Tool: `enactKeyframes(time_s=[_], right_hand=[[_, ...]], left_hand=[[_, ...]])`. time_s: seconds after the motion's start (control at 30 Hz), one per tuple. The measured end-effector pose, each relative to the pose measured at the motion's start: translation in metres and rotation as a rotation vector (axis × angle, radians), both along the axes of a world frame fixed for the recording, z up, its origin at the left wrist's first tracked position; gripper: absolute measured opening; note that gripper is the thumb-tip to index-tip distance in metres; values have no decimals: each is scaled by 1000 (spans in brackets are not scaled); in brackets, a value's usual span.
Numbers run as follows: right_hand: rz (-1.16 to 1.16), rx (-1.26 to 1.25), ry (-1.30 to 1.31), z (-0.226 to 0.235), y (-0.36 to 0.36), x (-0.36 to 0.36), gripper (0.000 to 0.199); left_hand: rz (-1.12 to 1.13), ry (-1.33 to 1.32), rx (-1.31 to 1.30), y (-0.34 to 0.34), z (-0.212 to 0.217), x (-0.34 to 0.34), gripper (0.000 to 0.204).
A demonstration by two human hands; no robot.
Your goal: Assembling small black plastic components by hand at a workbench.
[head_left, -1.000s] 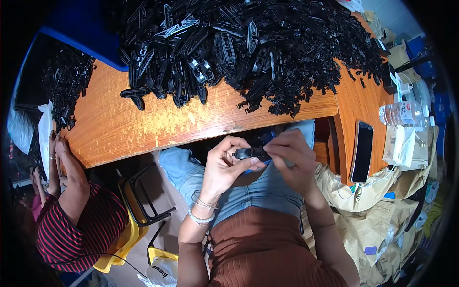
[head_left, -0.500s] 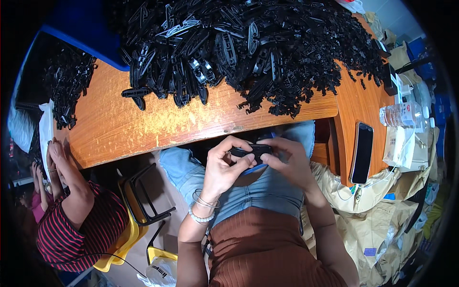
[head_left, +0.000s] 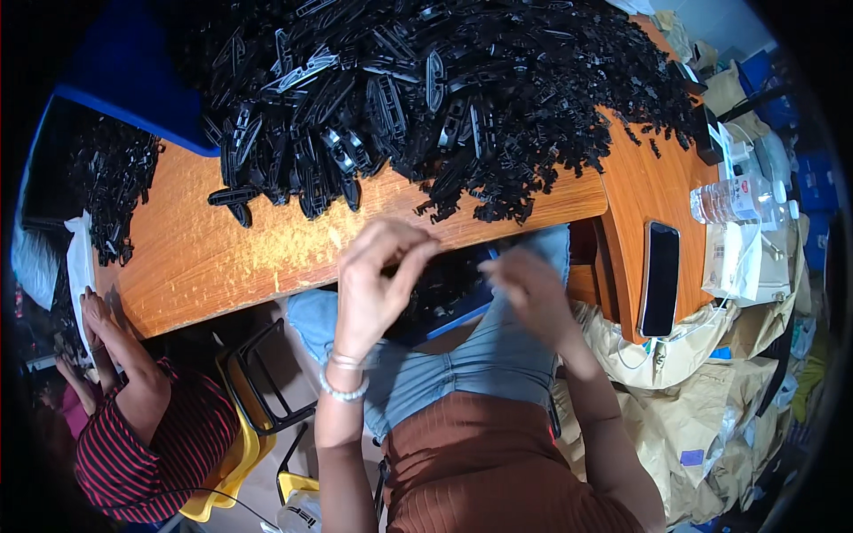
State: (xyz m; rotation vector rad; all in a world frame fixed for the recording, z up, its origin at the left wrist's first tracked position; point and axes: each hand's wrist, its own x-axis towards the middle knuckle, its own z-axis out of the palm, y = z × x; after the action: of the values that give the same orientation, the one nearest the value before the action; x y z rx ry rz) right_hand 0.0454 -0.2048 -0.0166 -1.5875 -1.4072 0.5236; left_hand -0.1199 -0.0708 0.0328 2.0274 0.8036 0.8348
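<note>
I could barely make out the small black parts (head_left: 444, 282) in the blue tray (head_left: 459, 321) over the lap — shadow and the table edge hid much of them. They lay between the left hand (head_left: 373, 275) and the right hand (head_left: 530, 291) in my view. Both hands were blurred, the left's thumb and fingers curled toward each other; I couldn't tell whether either pinched anything. Beyond, a heap of black pieces (head_left: 386, 102) covered the worn wooden table (head_left: 306, 244), its far side cut off by the dark rim. A phone (head_left: 660, 280) lay to the right — and a co-worker in a striped top (head_left: 173, 444) sat at left.
</note>
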Motion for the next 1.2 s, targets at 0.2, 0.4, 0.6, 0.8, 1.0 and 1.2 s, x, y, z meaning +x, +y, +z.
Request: enactKeyframes(time_s=[0.2,0.4,0.6,0.8,1.0,1.2], right_hand=[[-275,140,-522,-1,23,49,17],[-204,156,-416,-7,25,58,13],[-122,161,-197,-12,28,63,10],[-96,105,11,-8,24,69,10],[-144,148,111,-23,19,70,10],[-384,321,274,-13,23,45,14]], left_hand=[[259,-96,244,29,-11,39,9],[270,144,521,41,-11,57,23],[182,226,542,55,-19,61,19],[332,-129,484,45,-24,47,12],[374,-882,-614,31,-44,20,10],[253,-778,-663,10,-38,4,19]])
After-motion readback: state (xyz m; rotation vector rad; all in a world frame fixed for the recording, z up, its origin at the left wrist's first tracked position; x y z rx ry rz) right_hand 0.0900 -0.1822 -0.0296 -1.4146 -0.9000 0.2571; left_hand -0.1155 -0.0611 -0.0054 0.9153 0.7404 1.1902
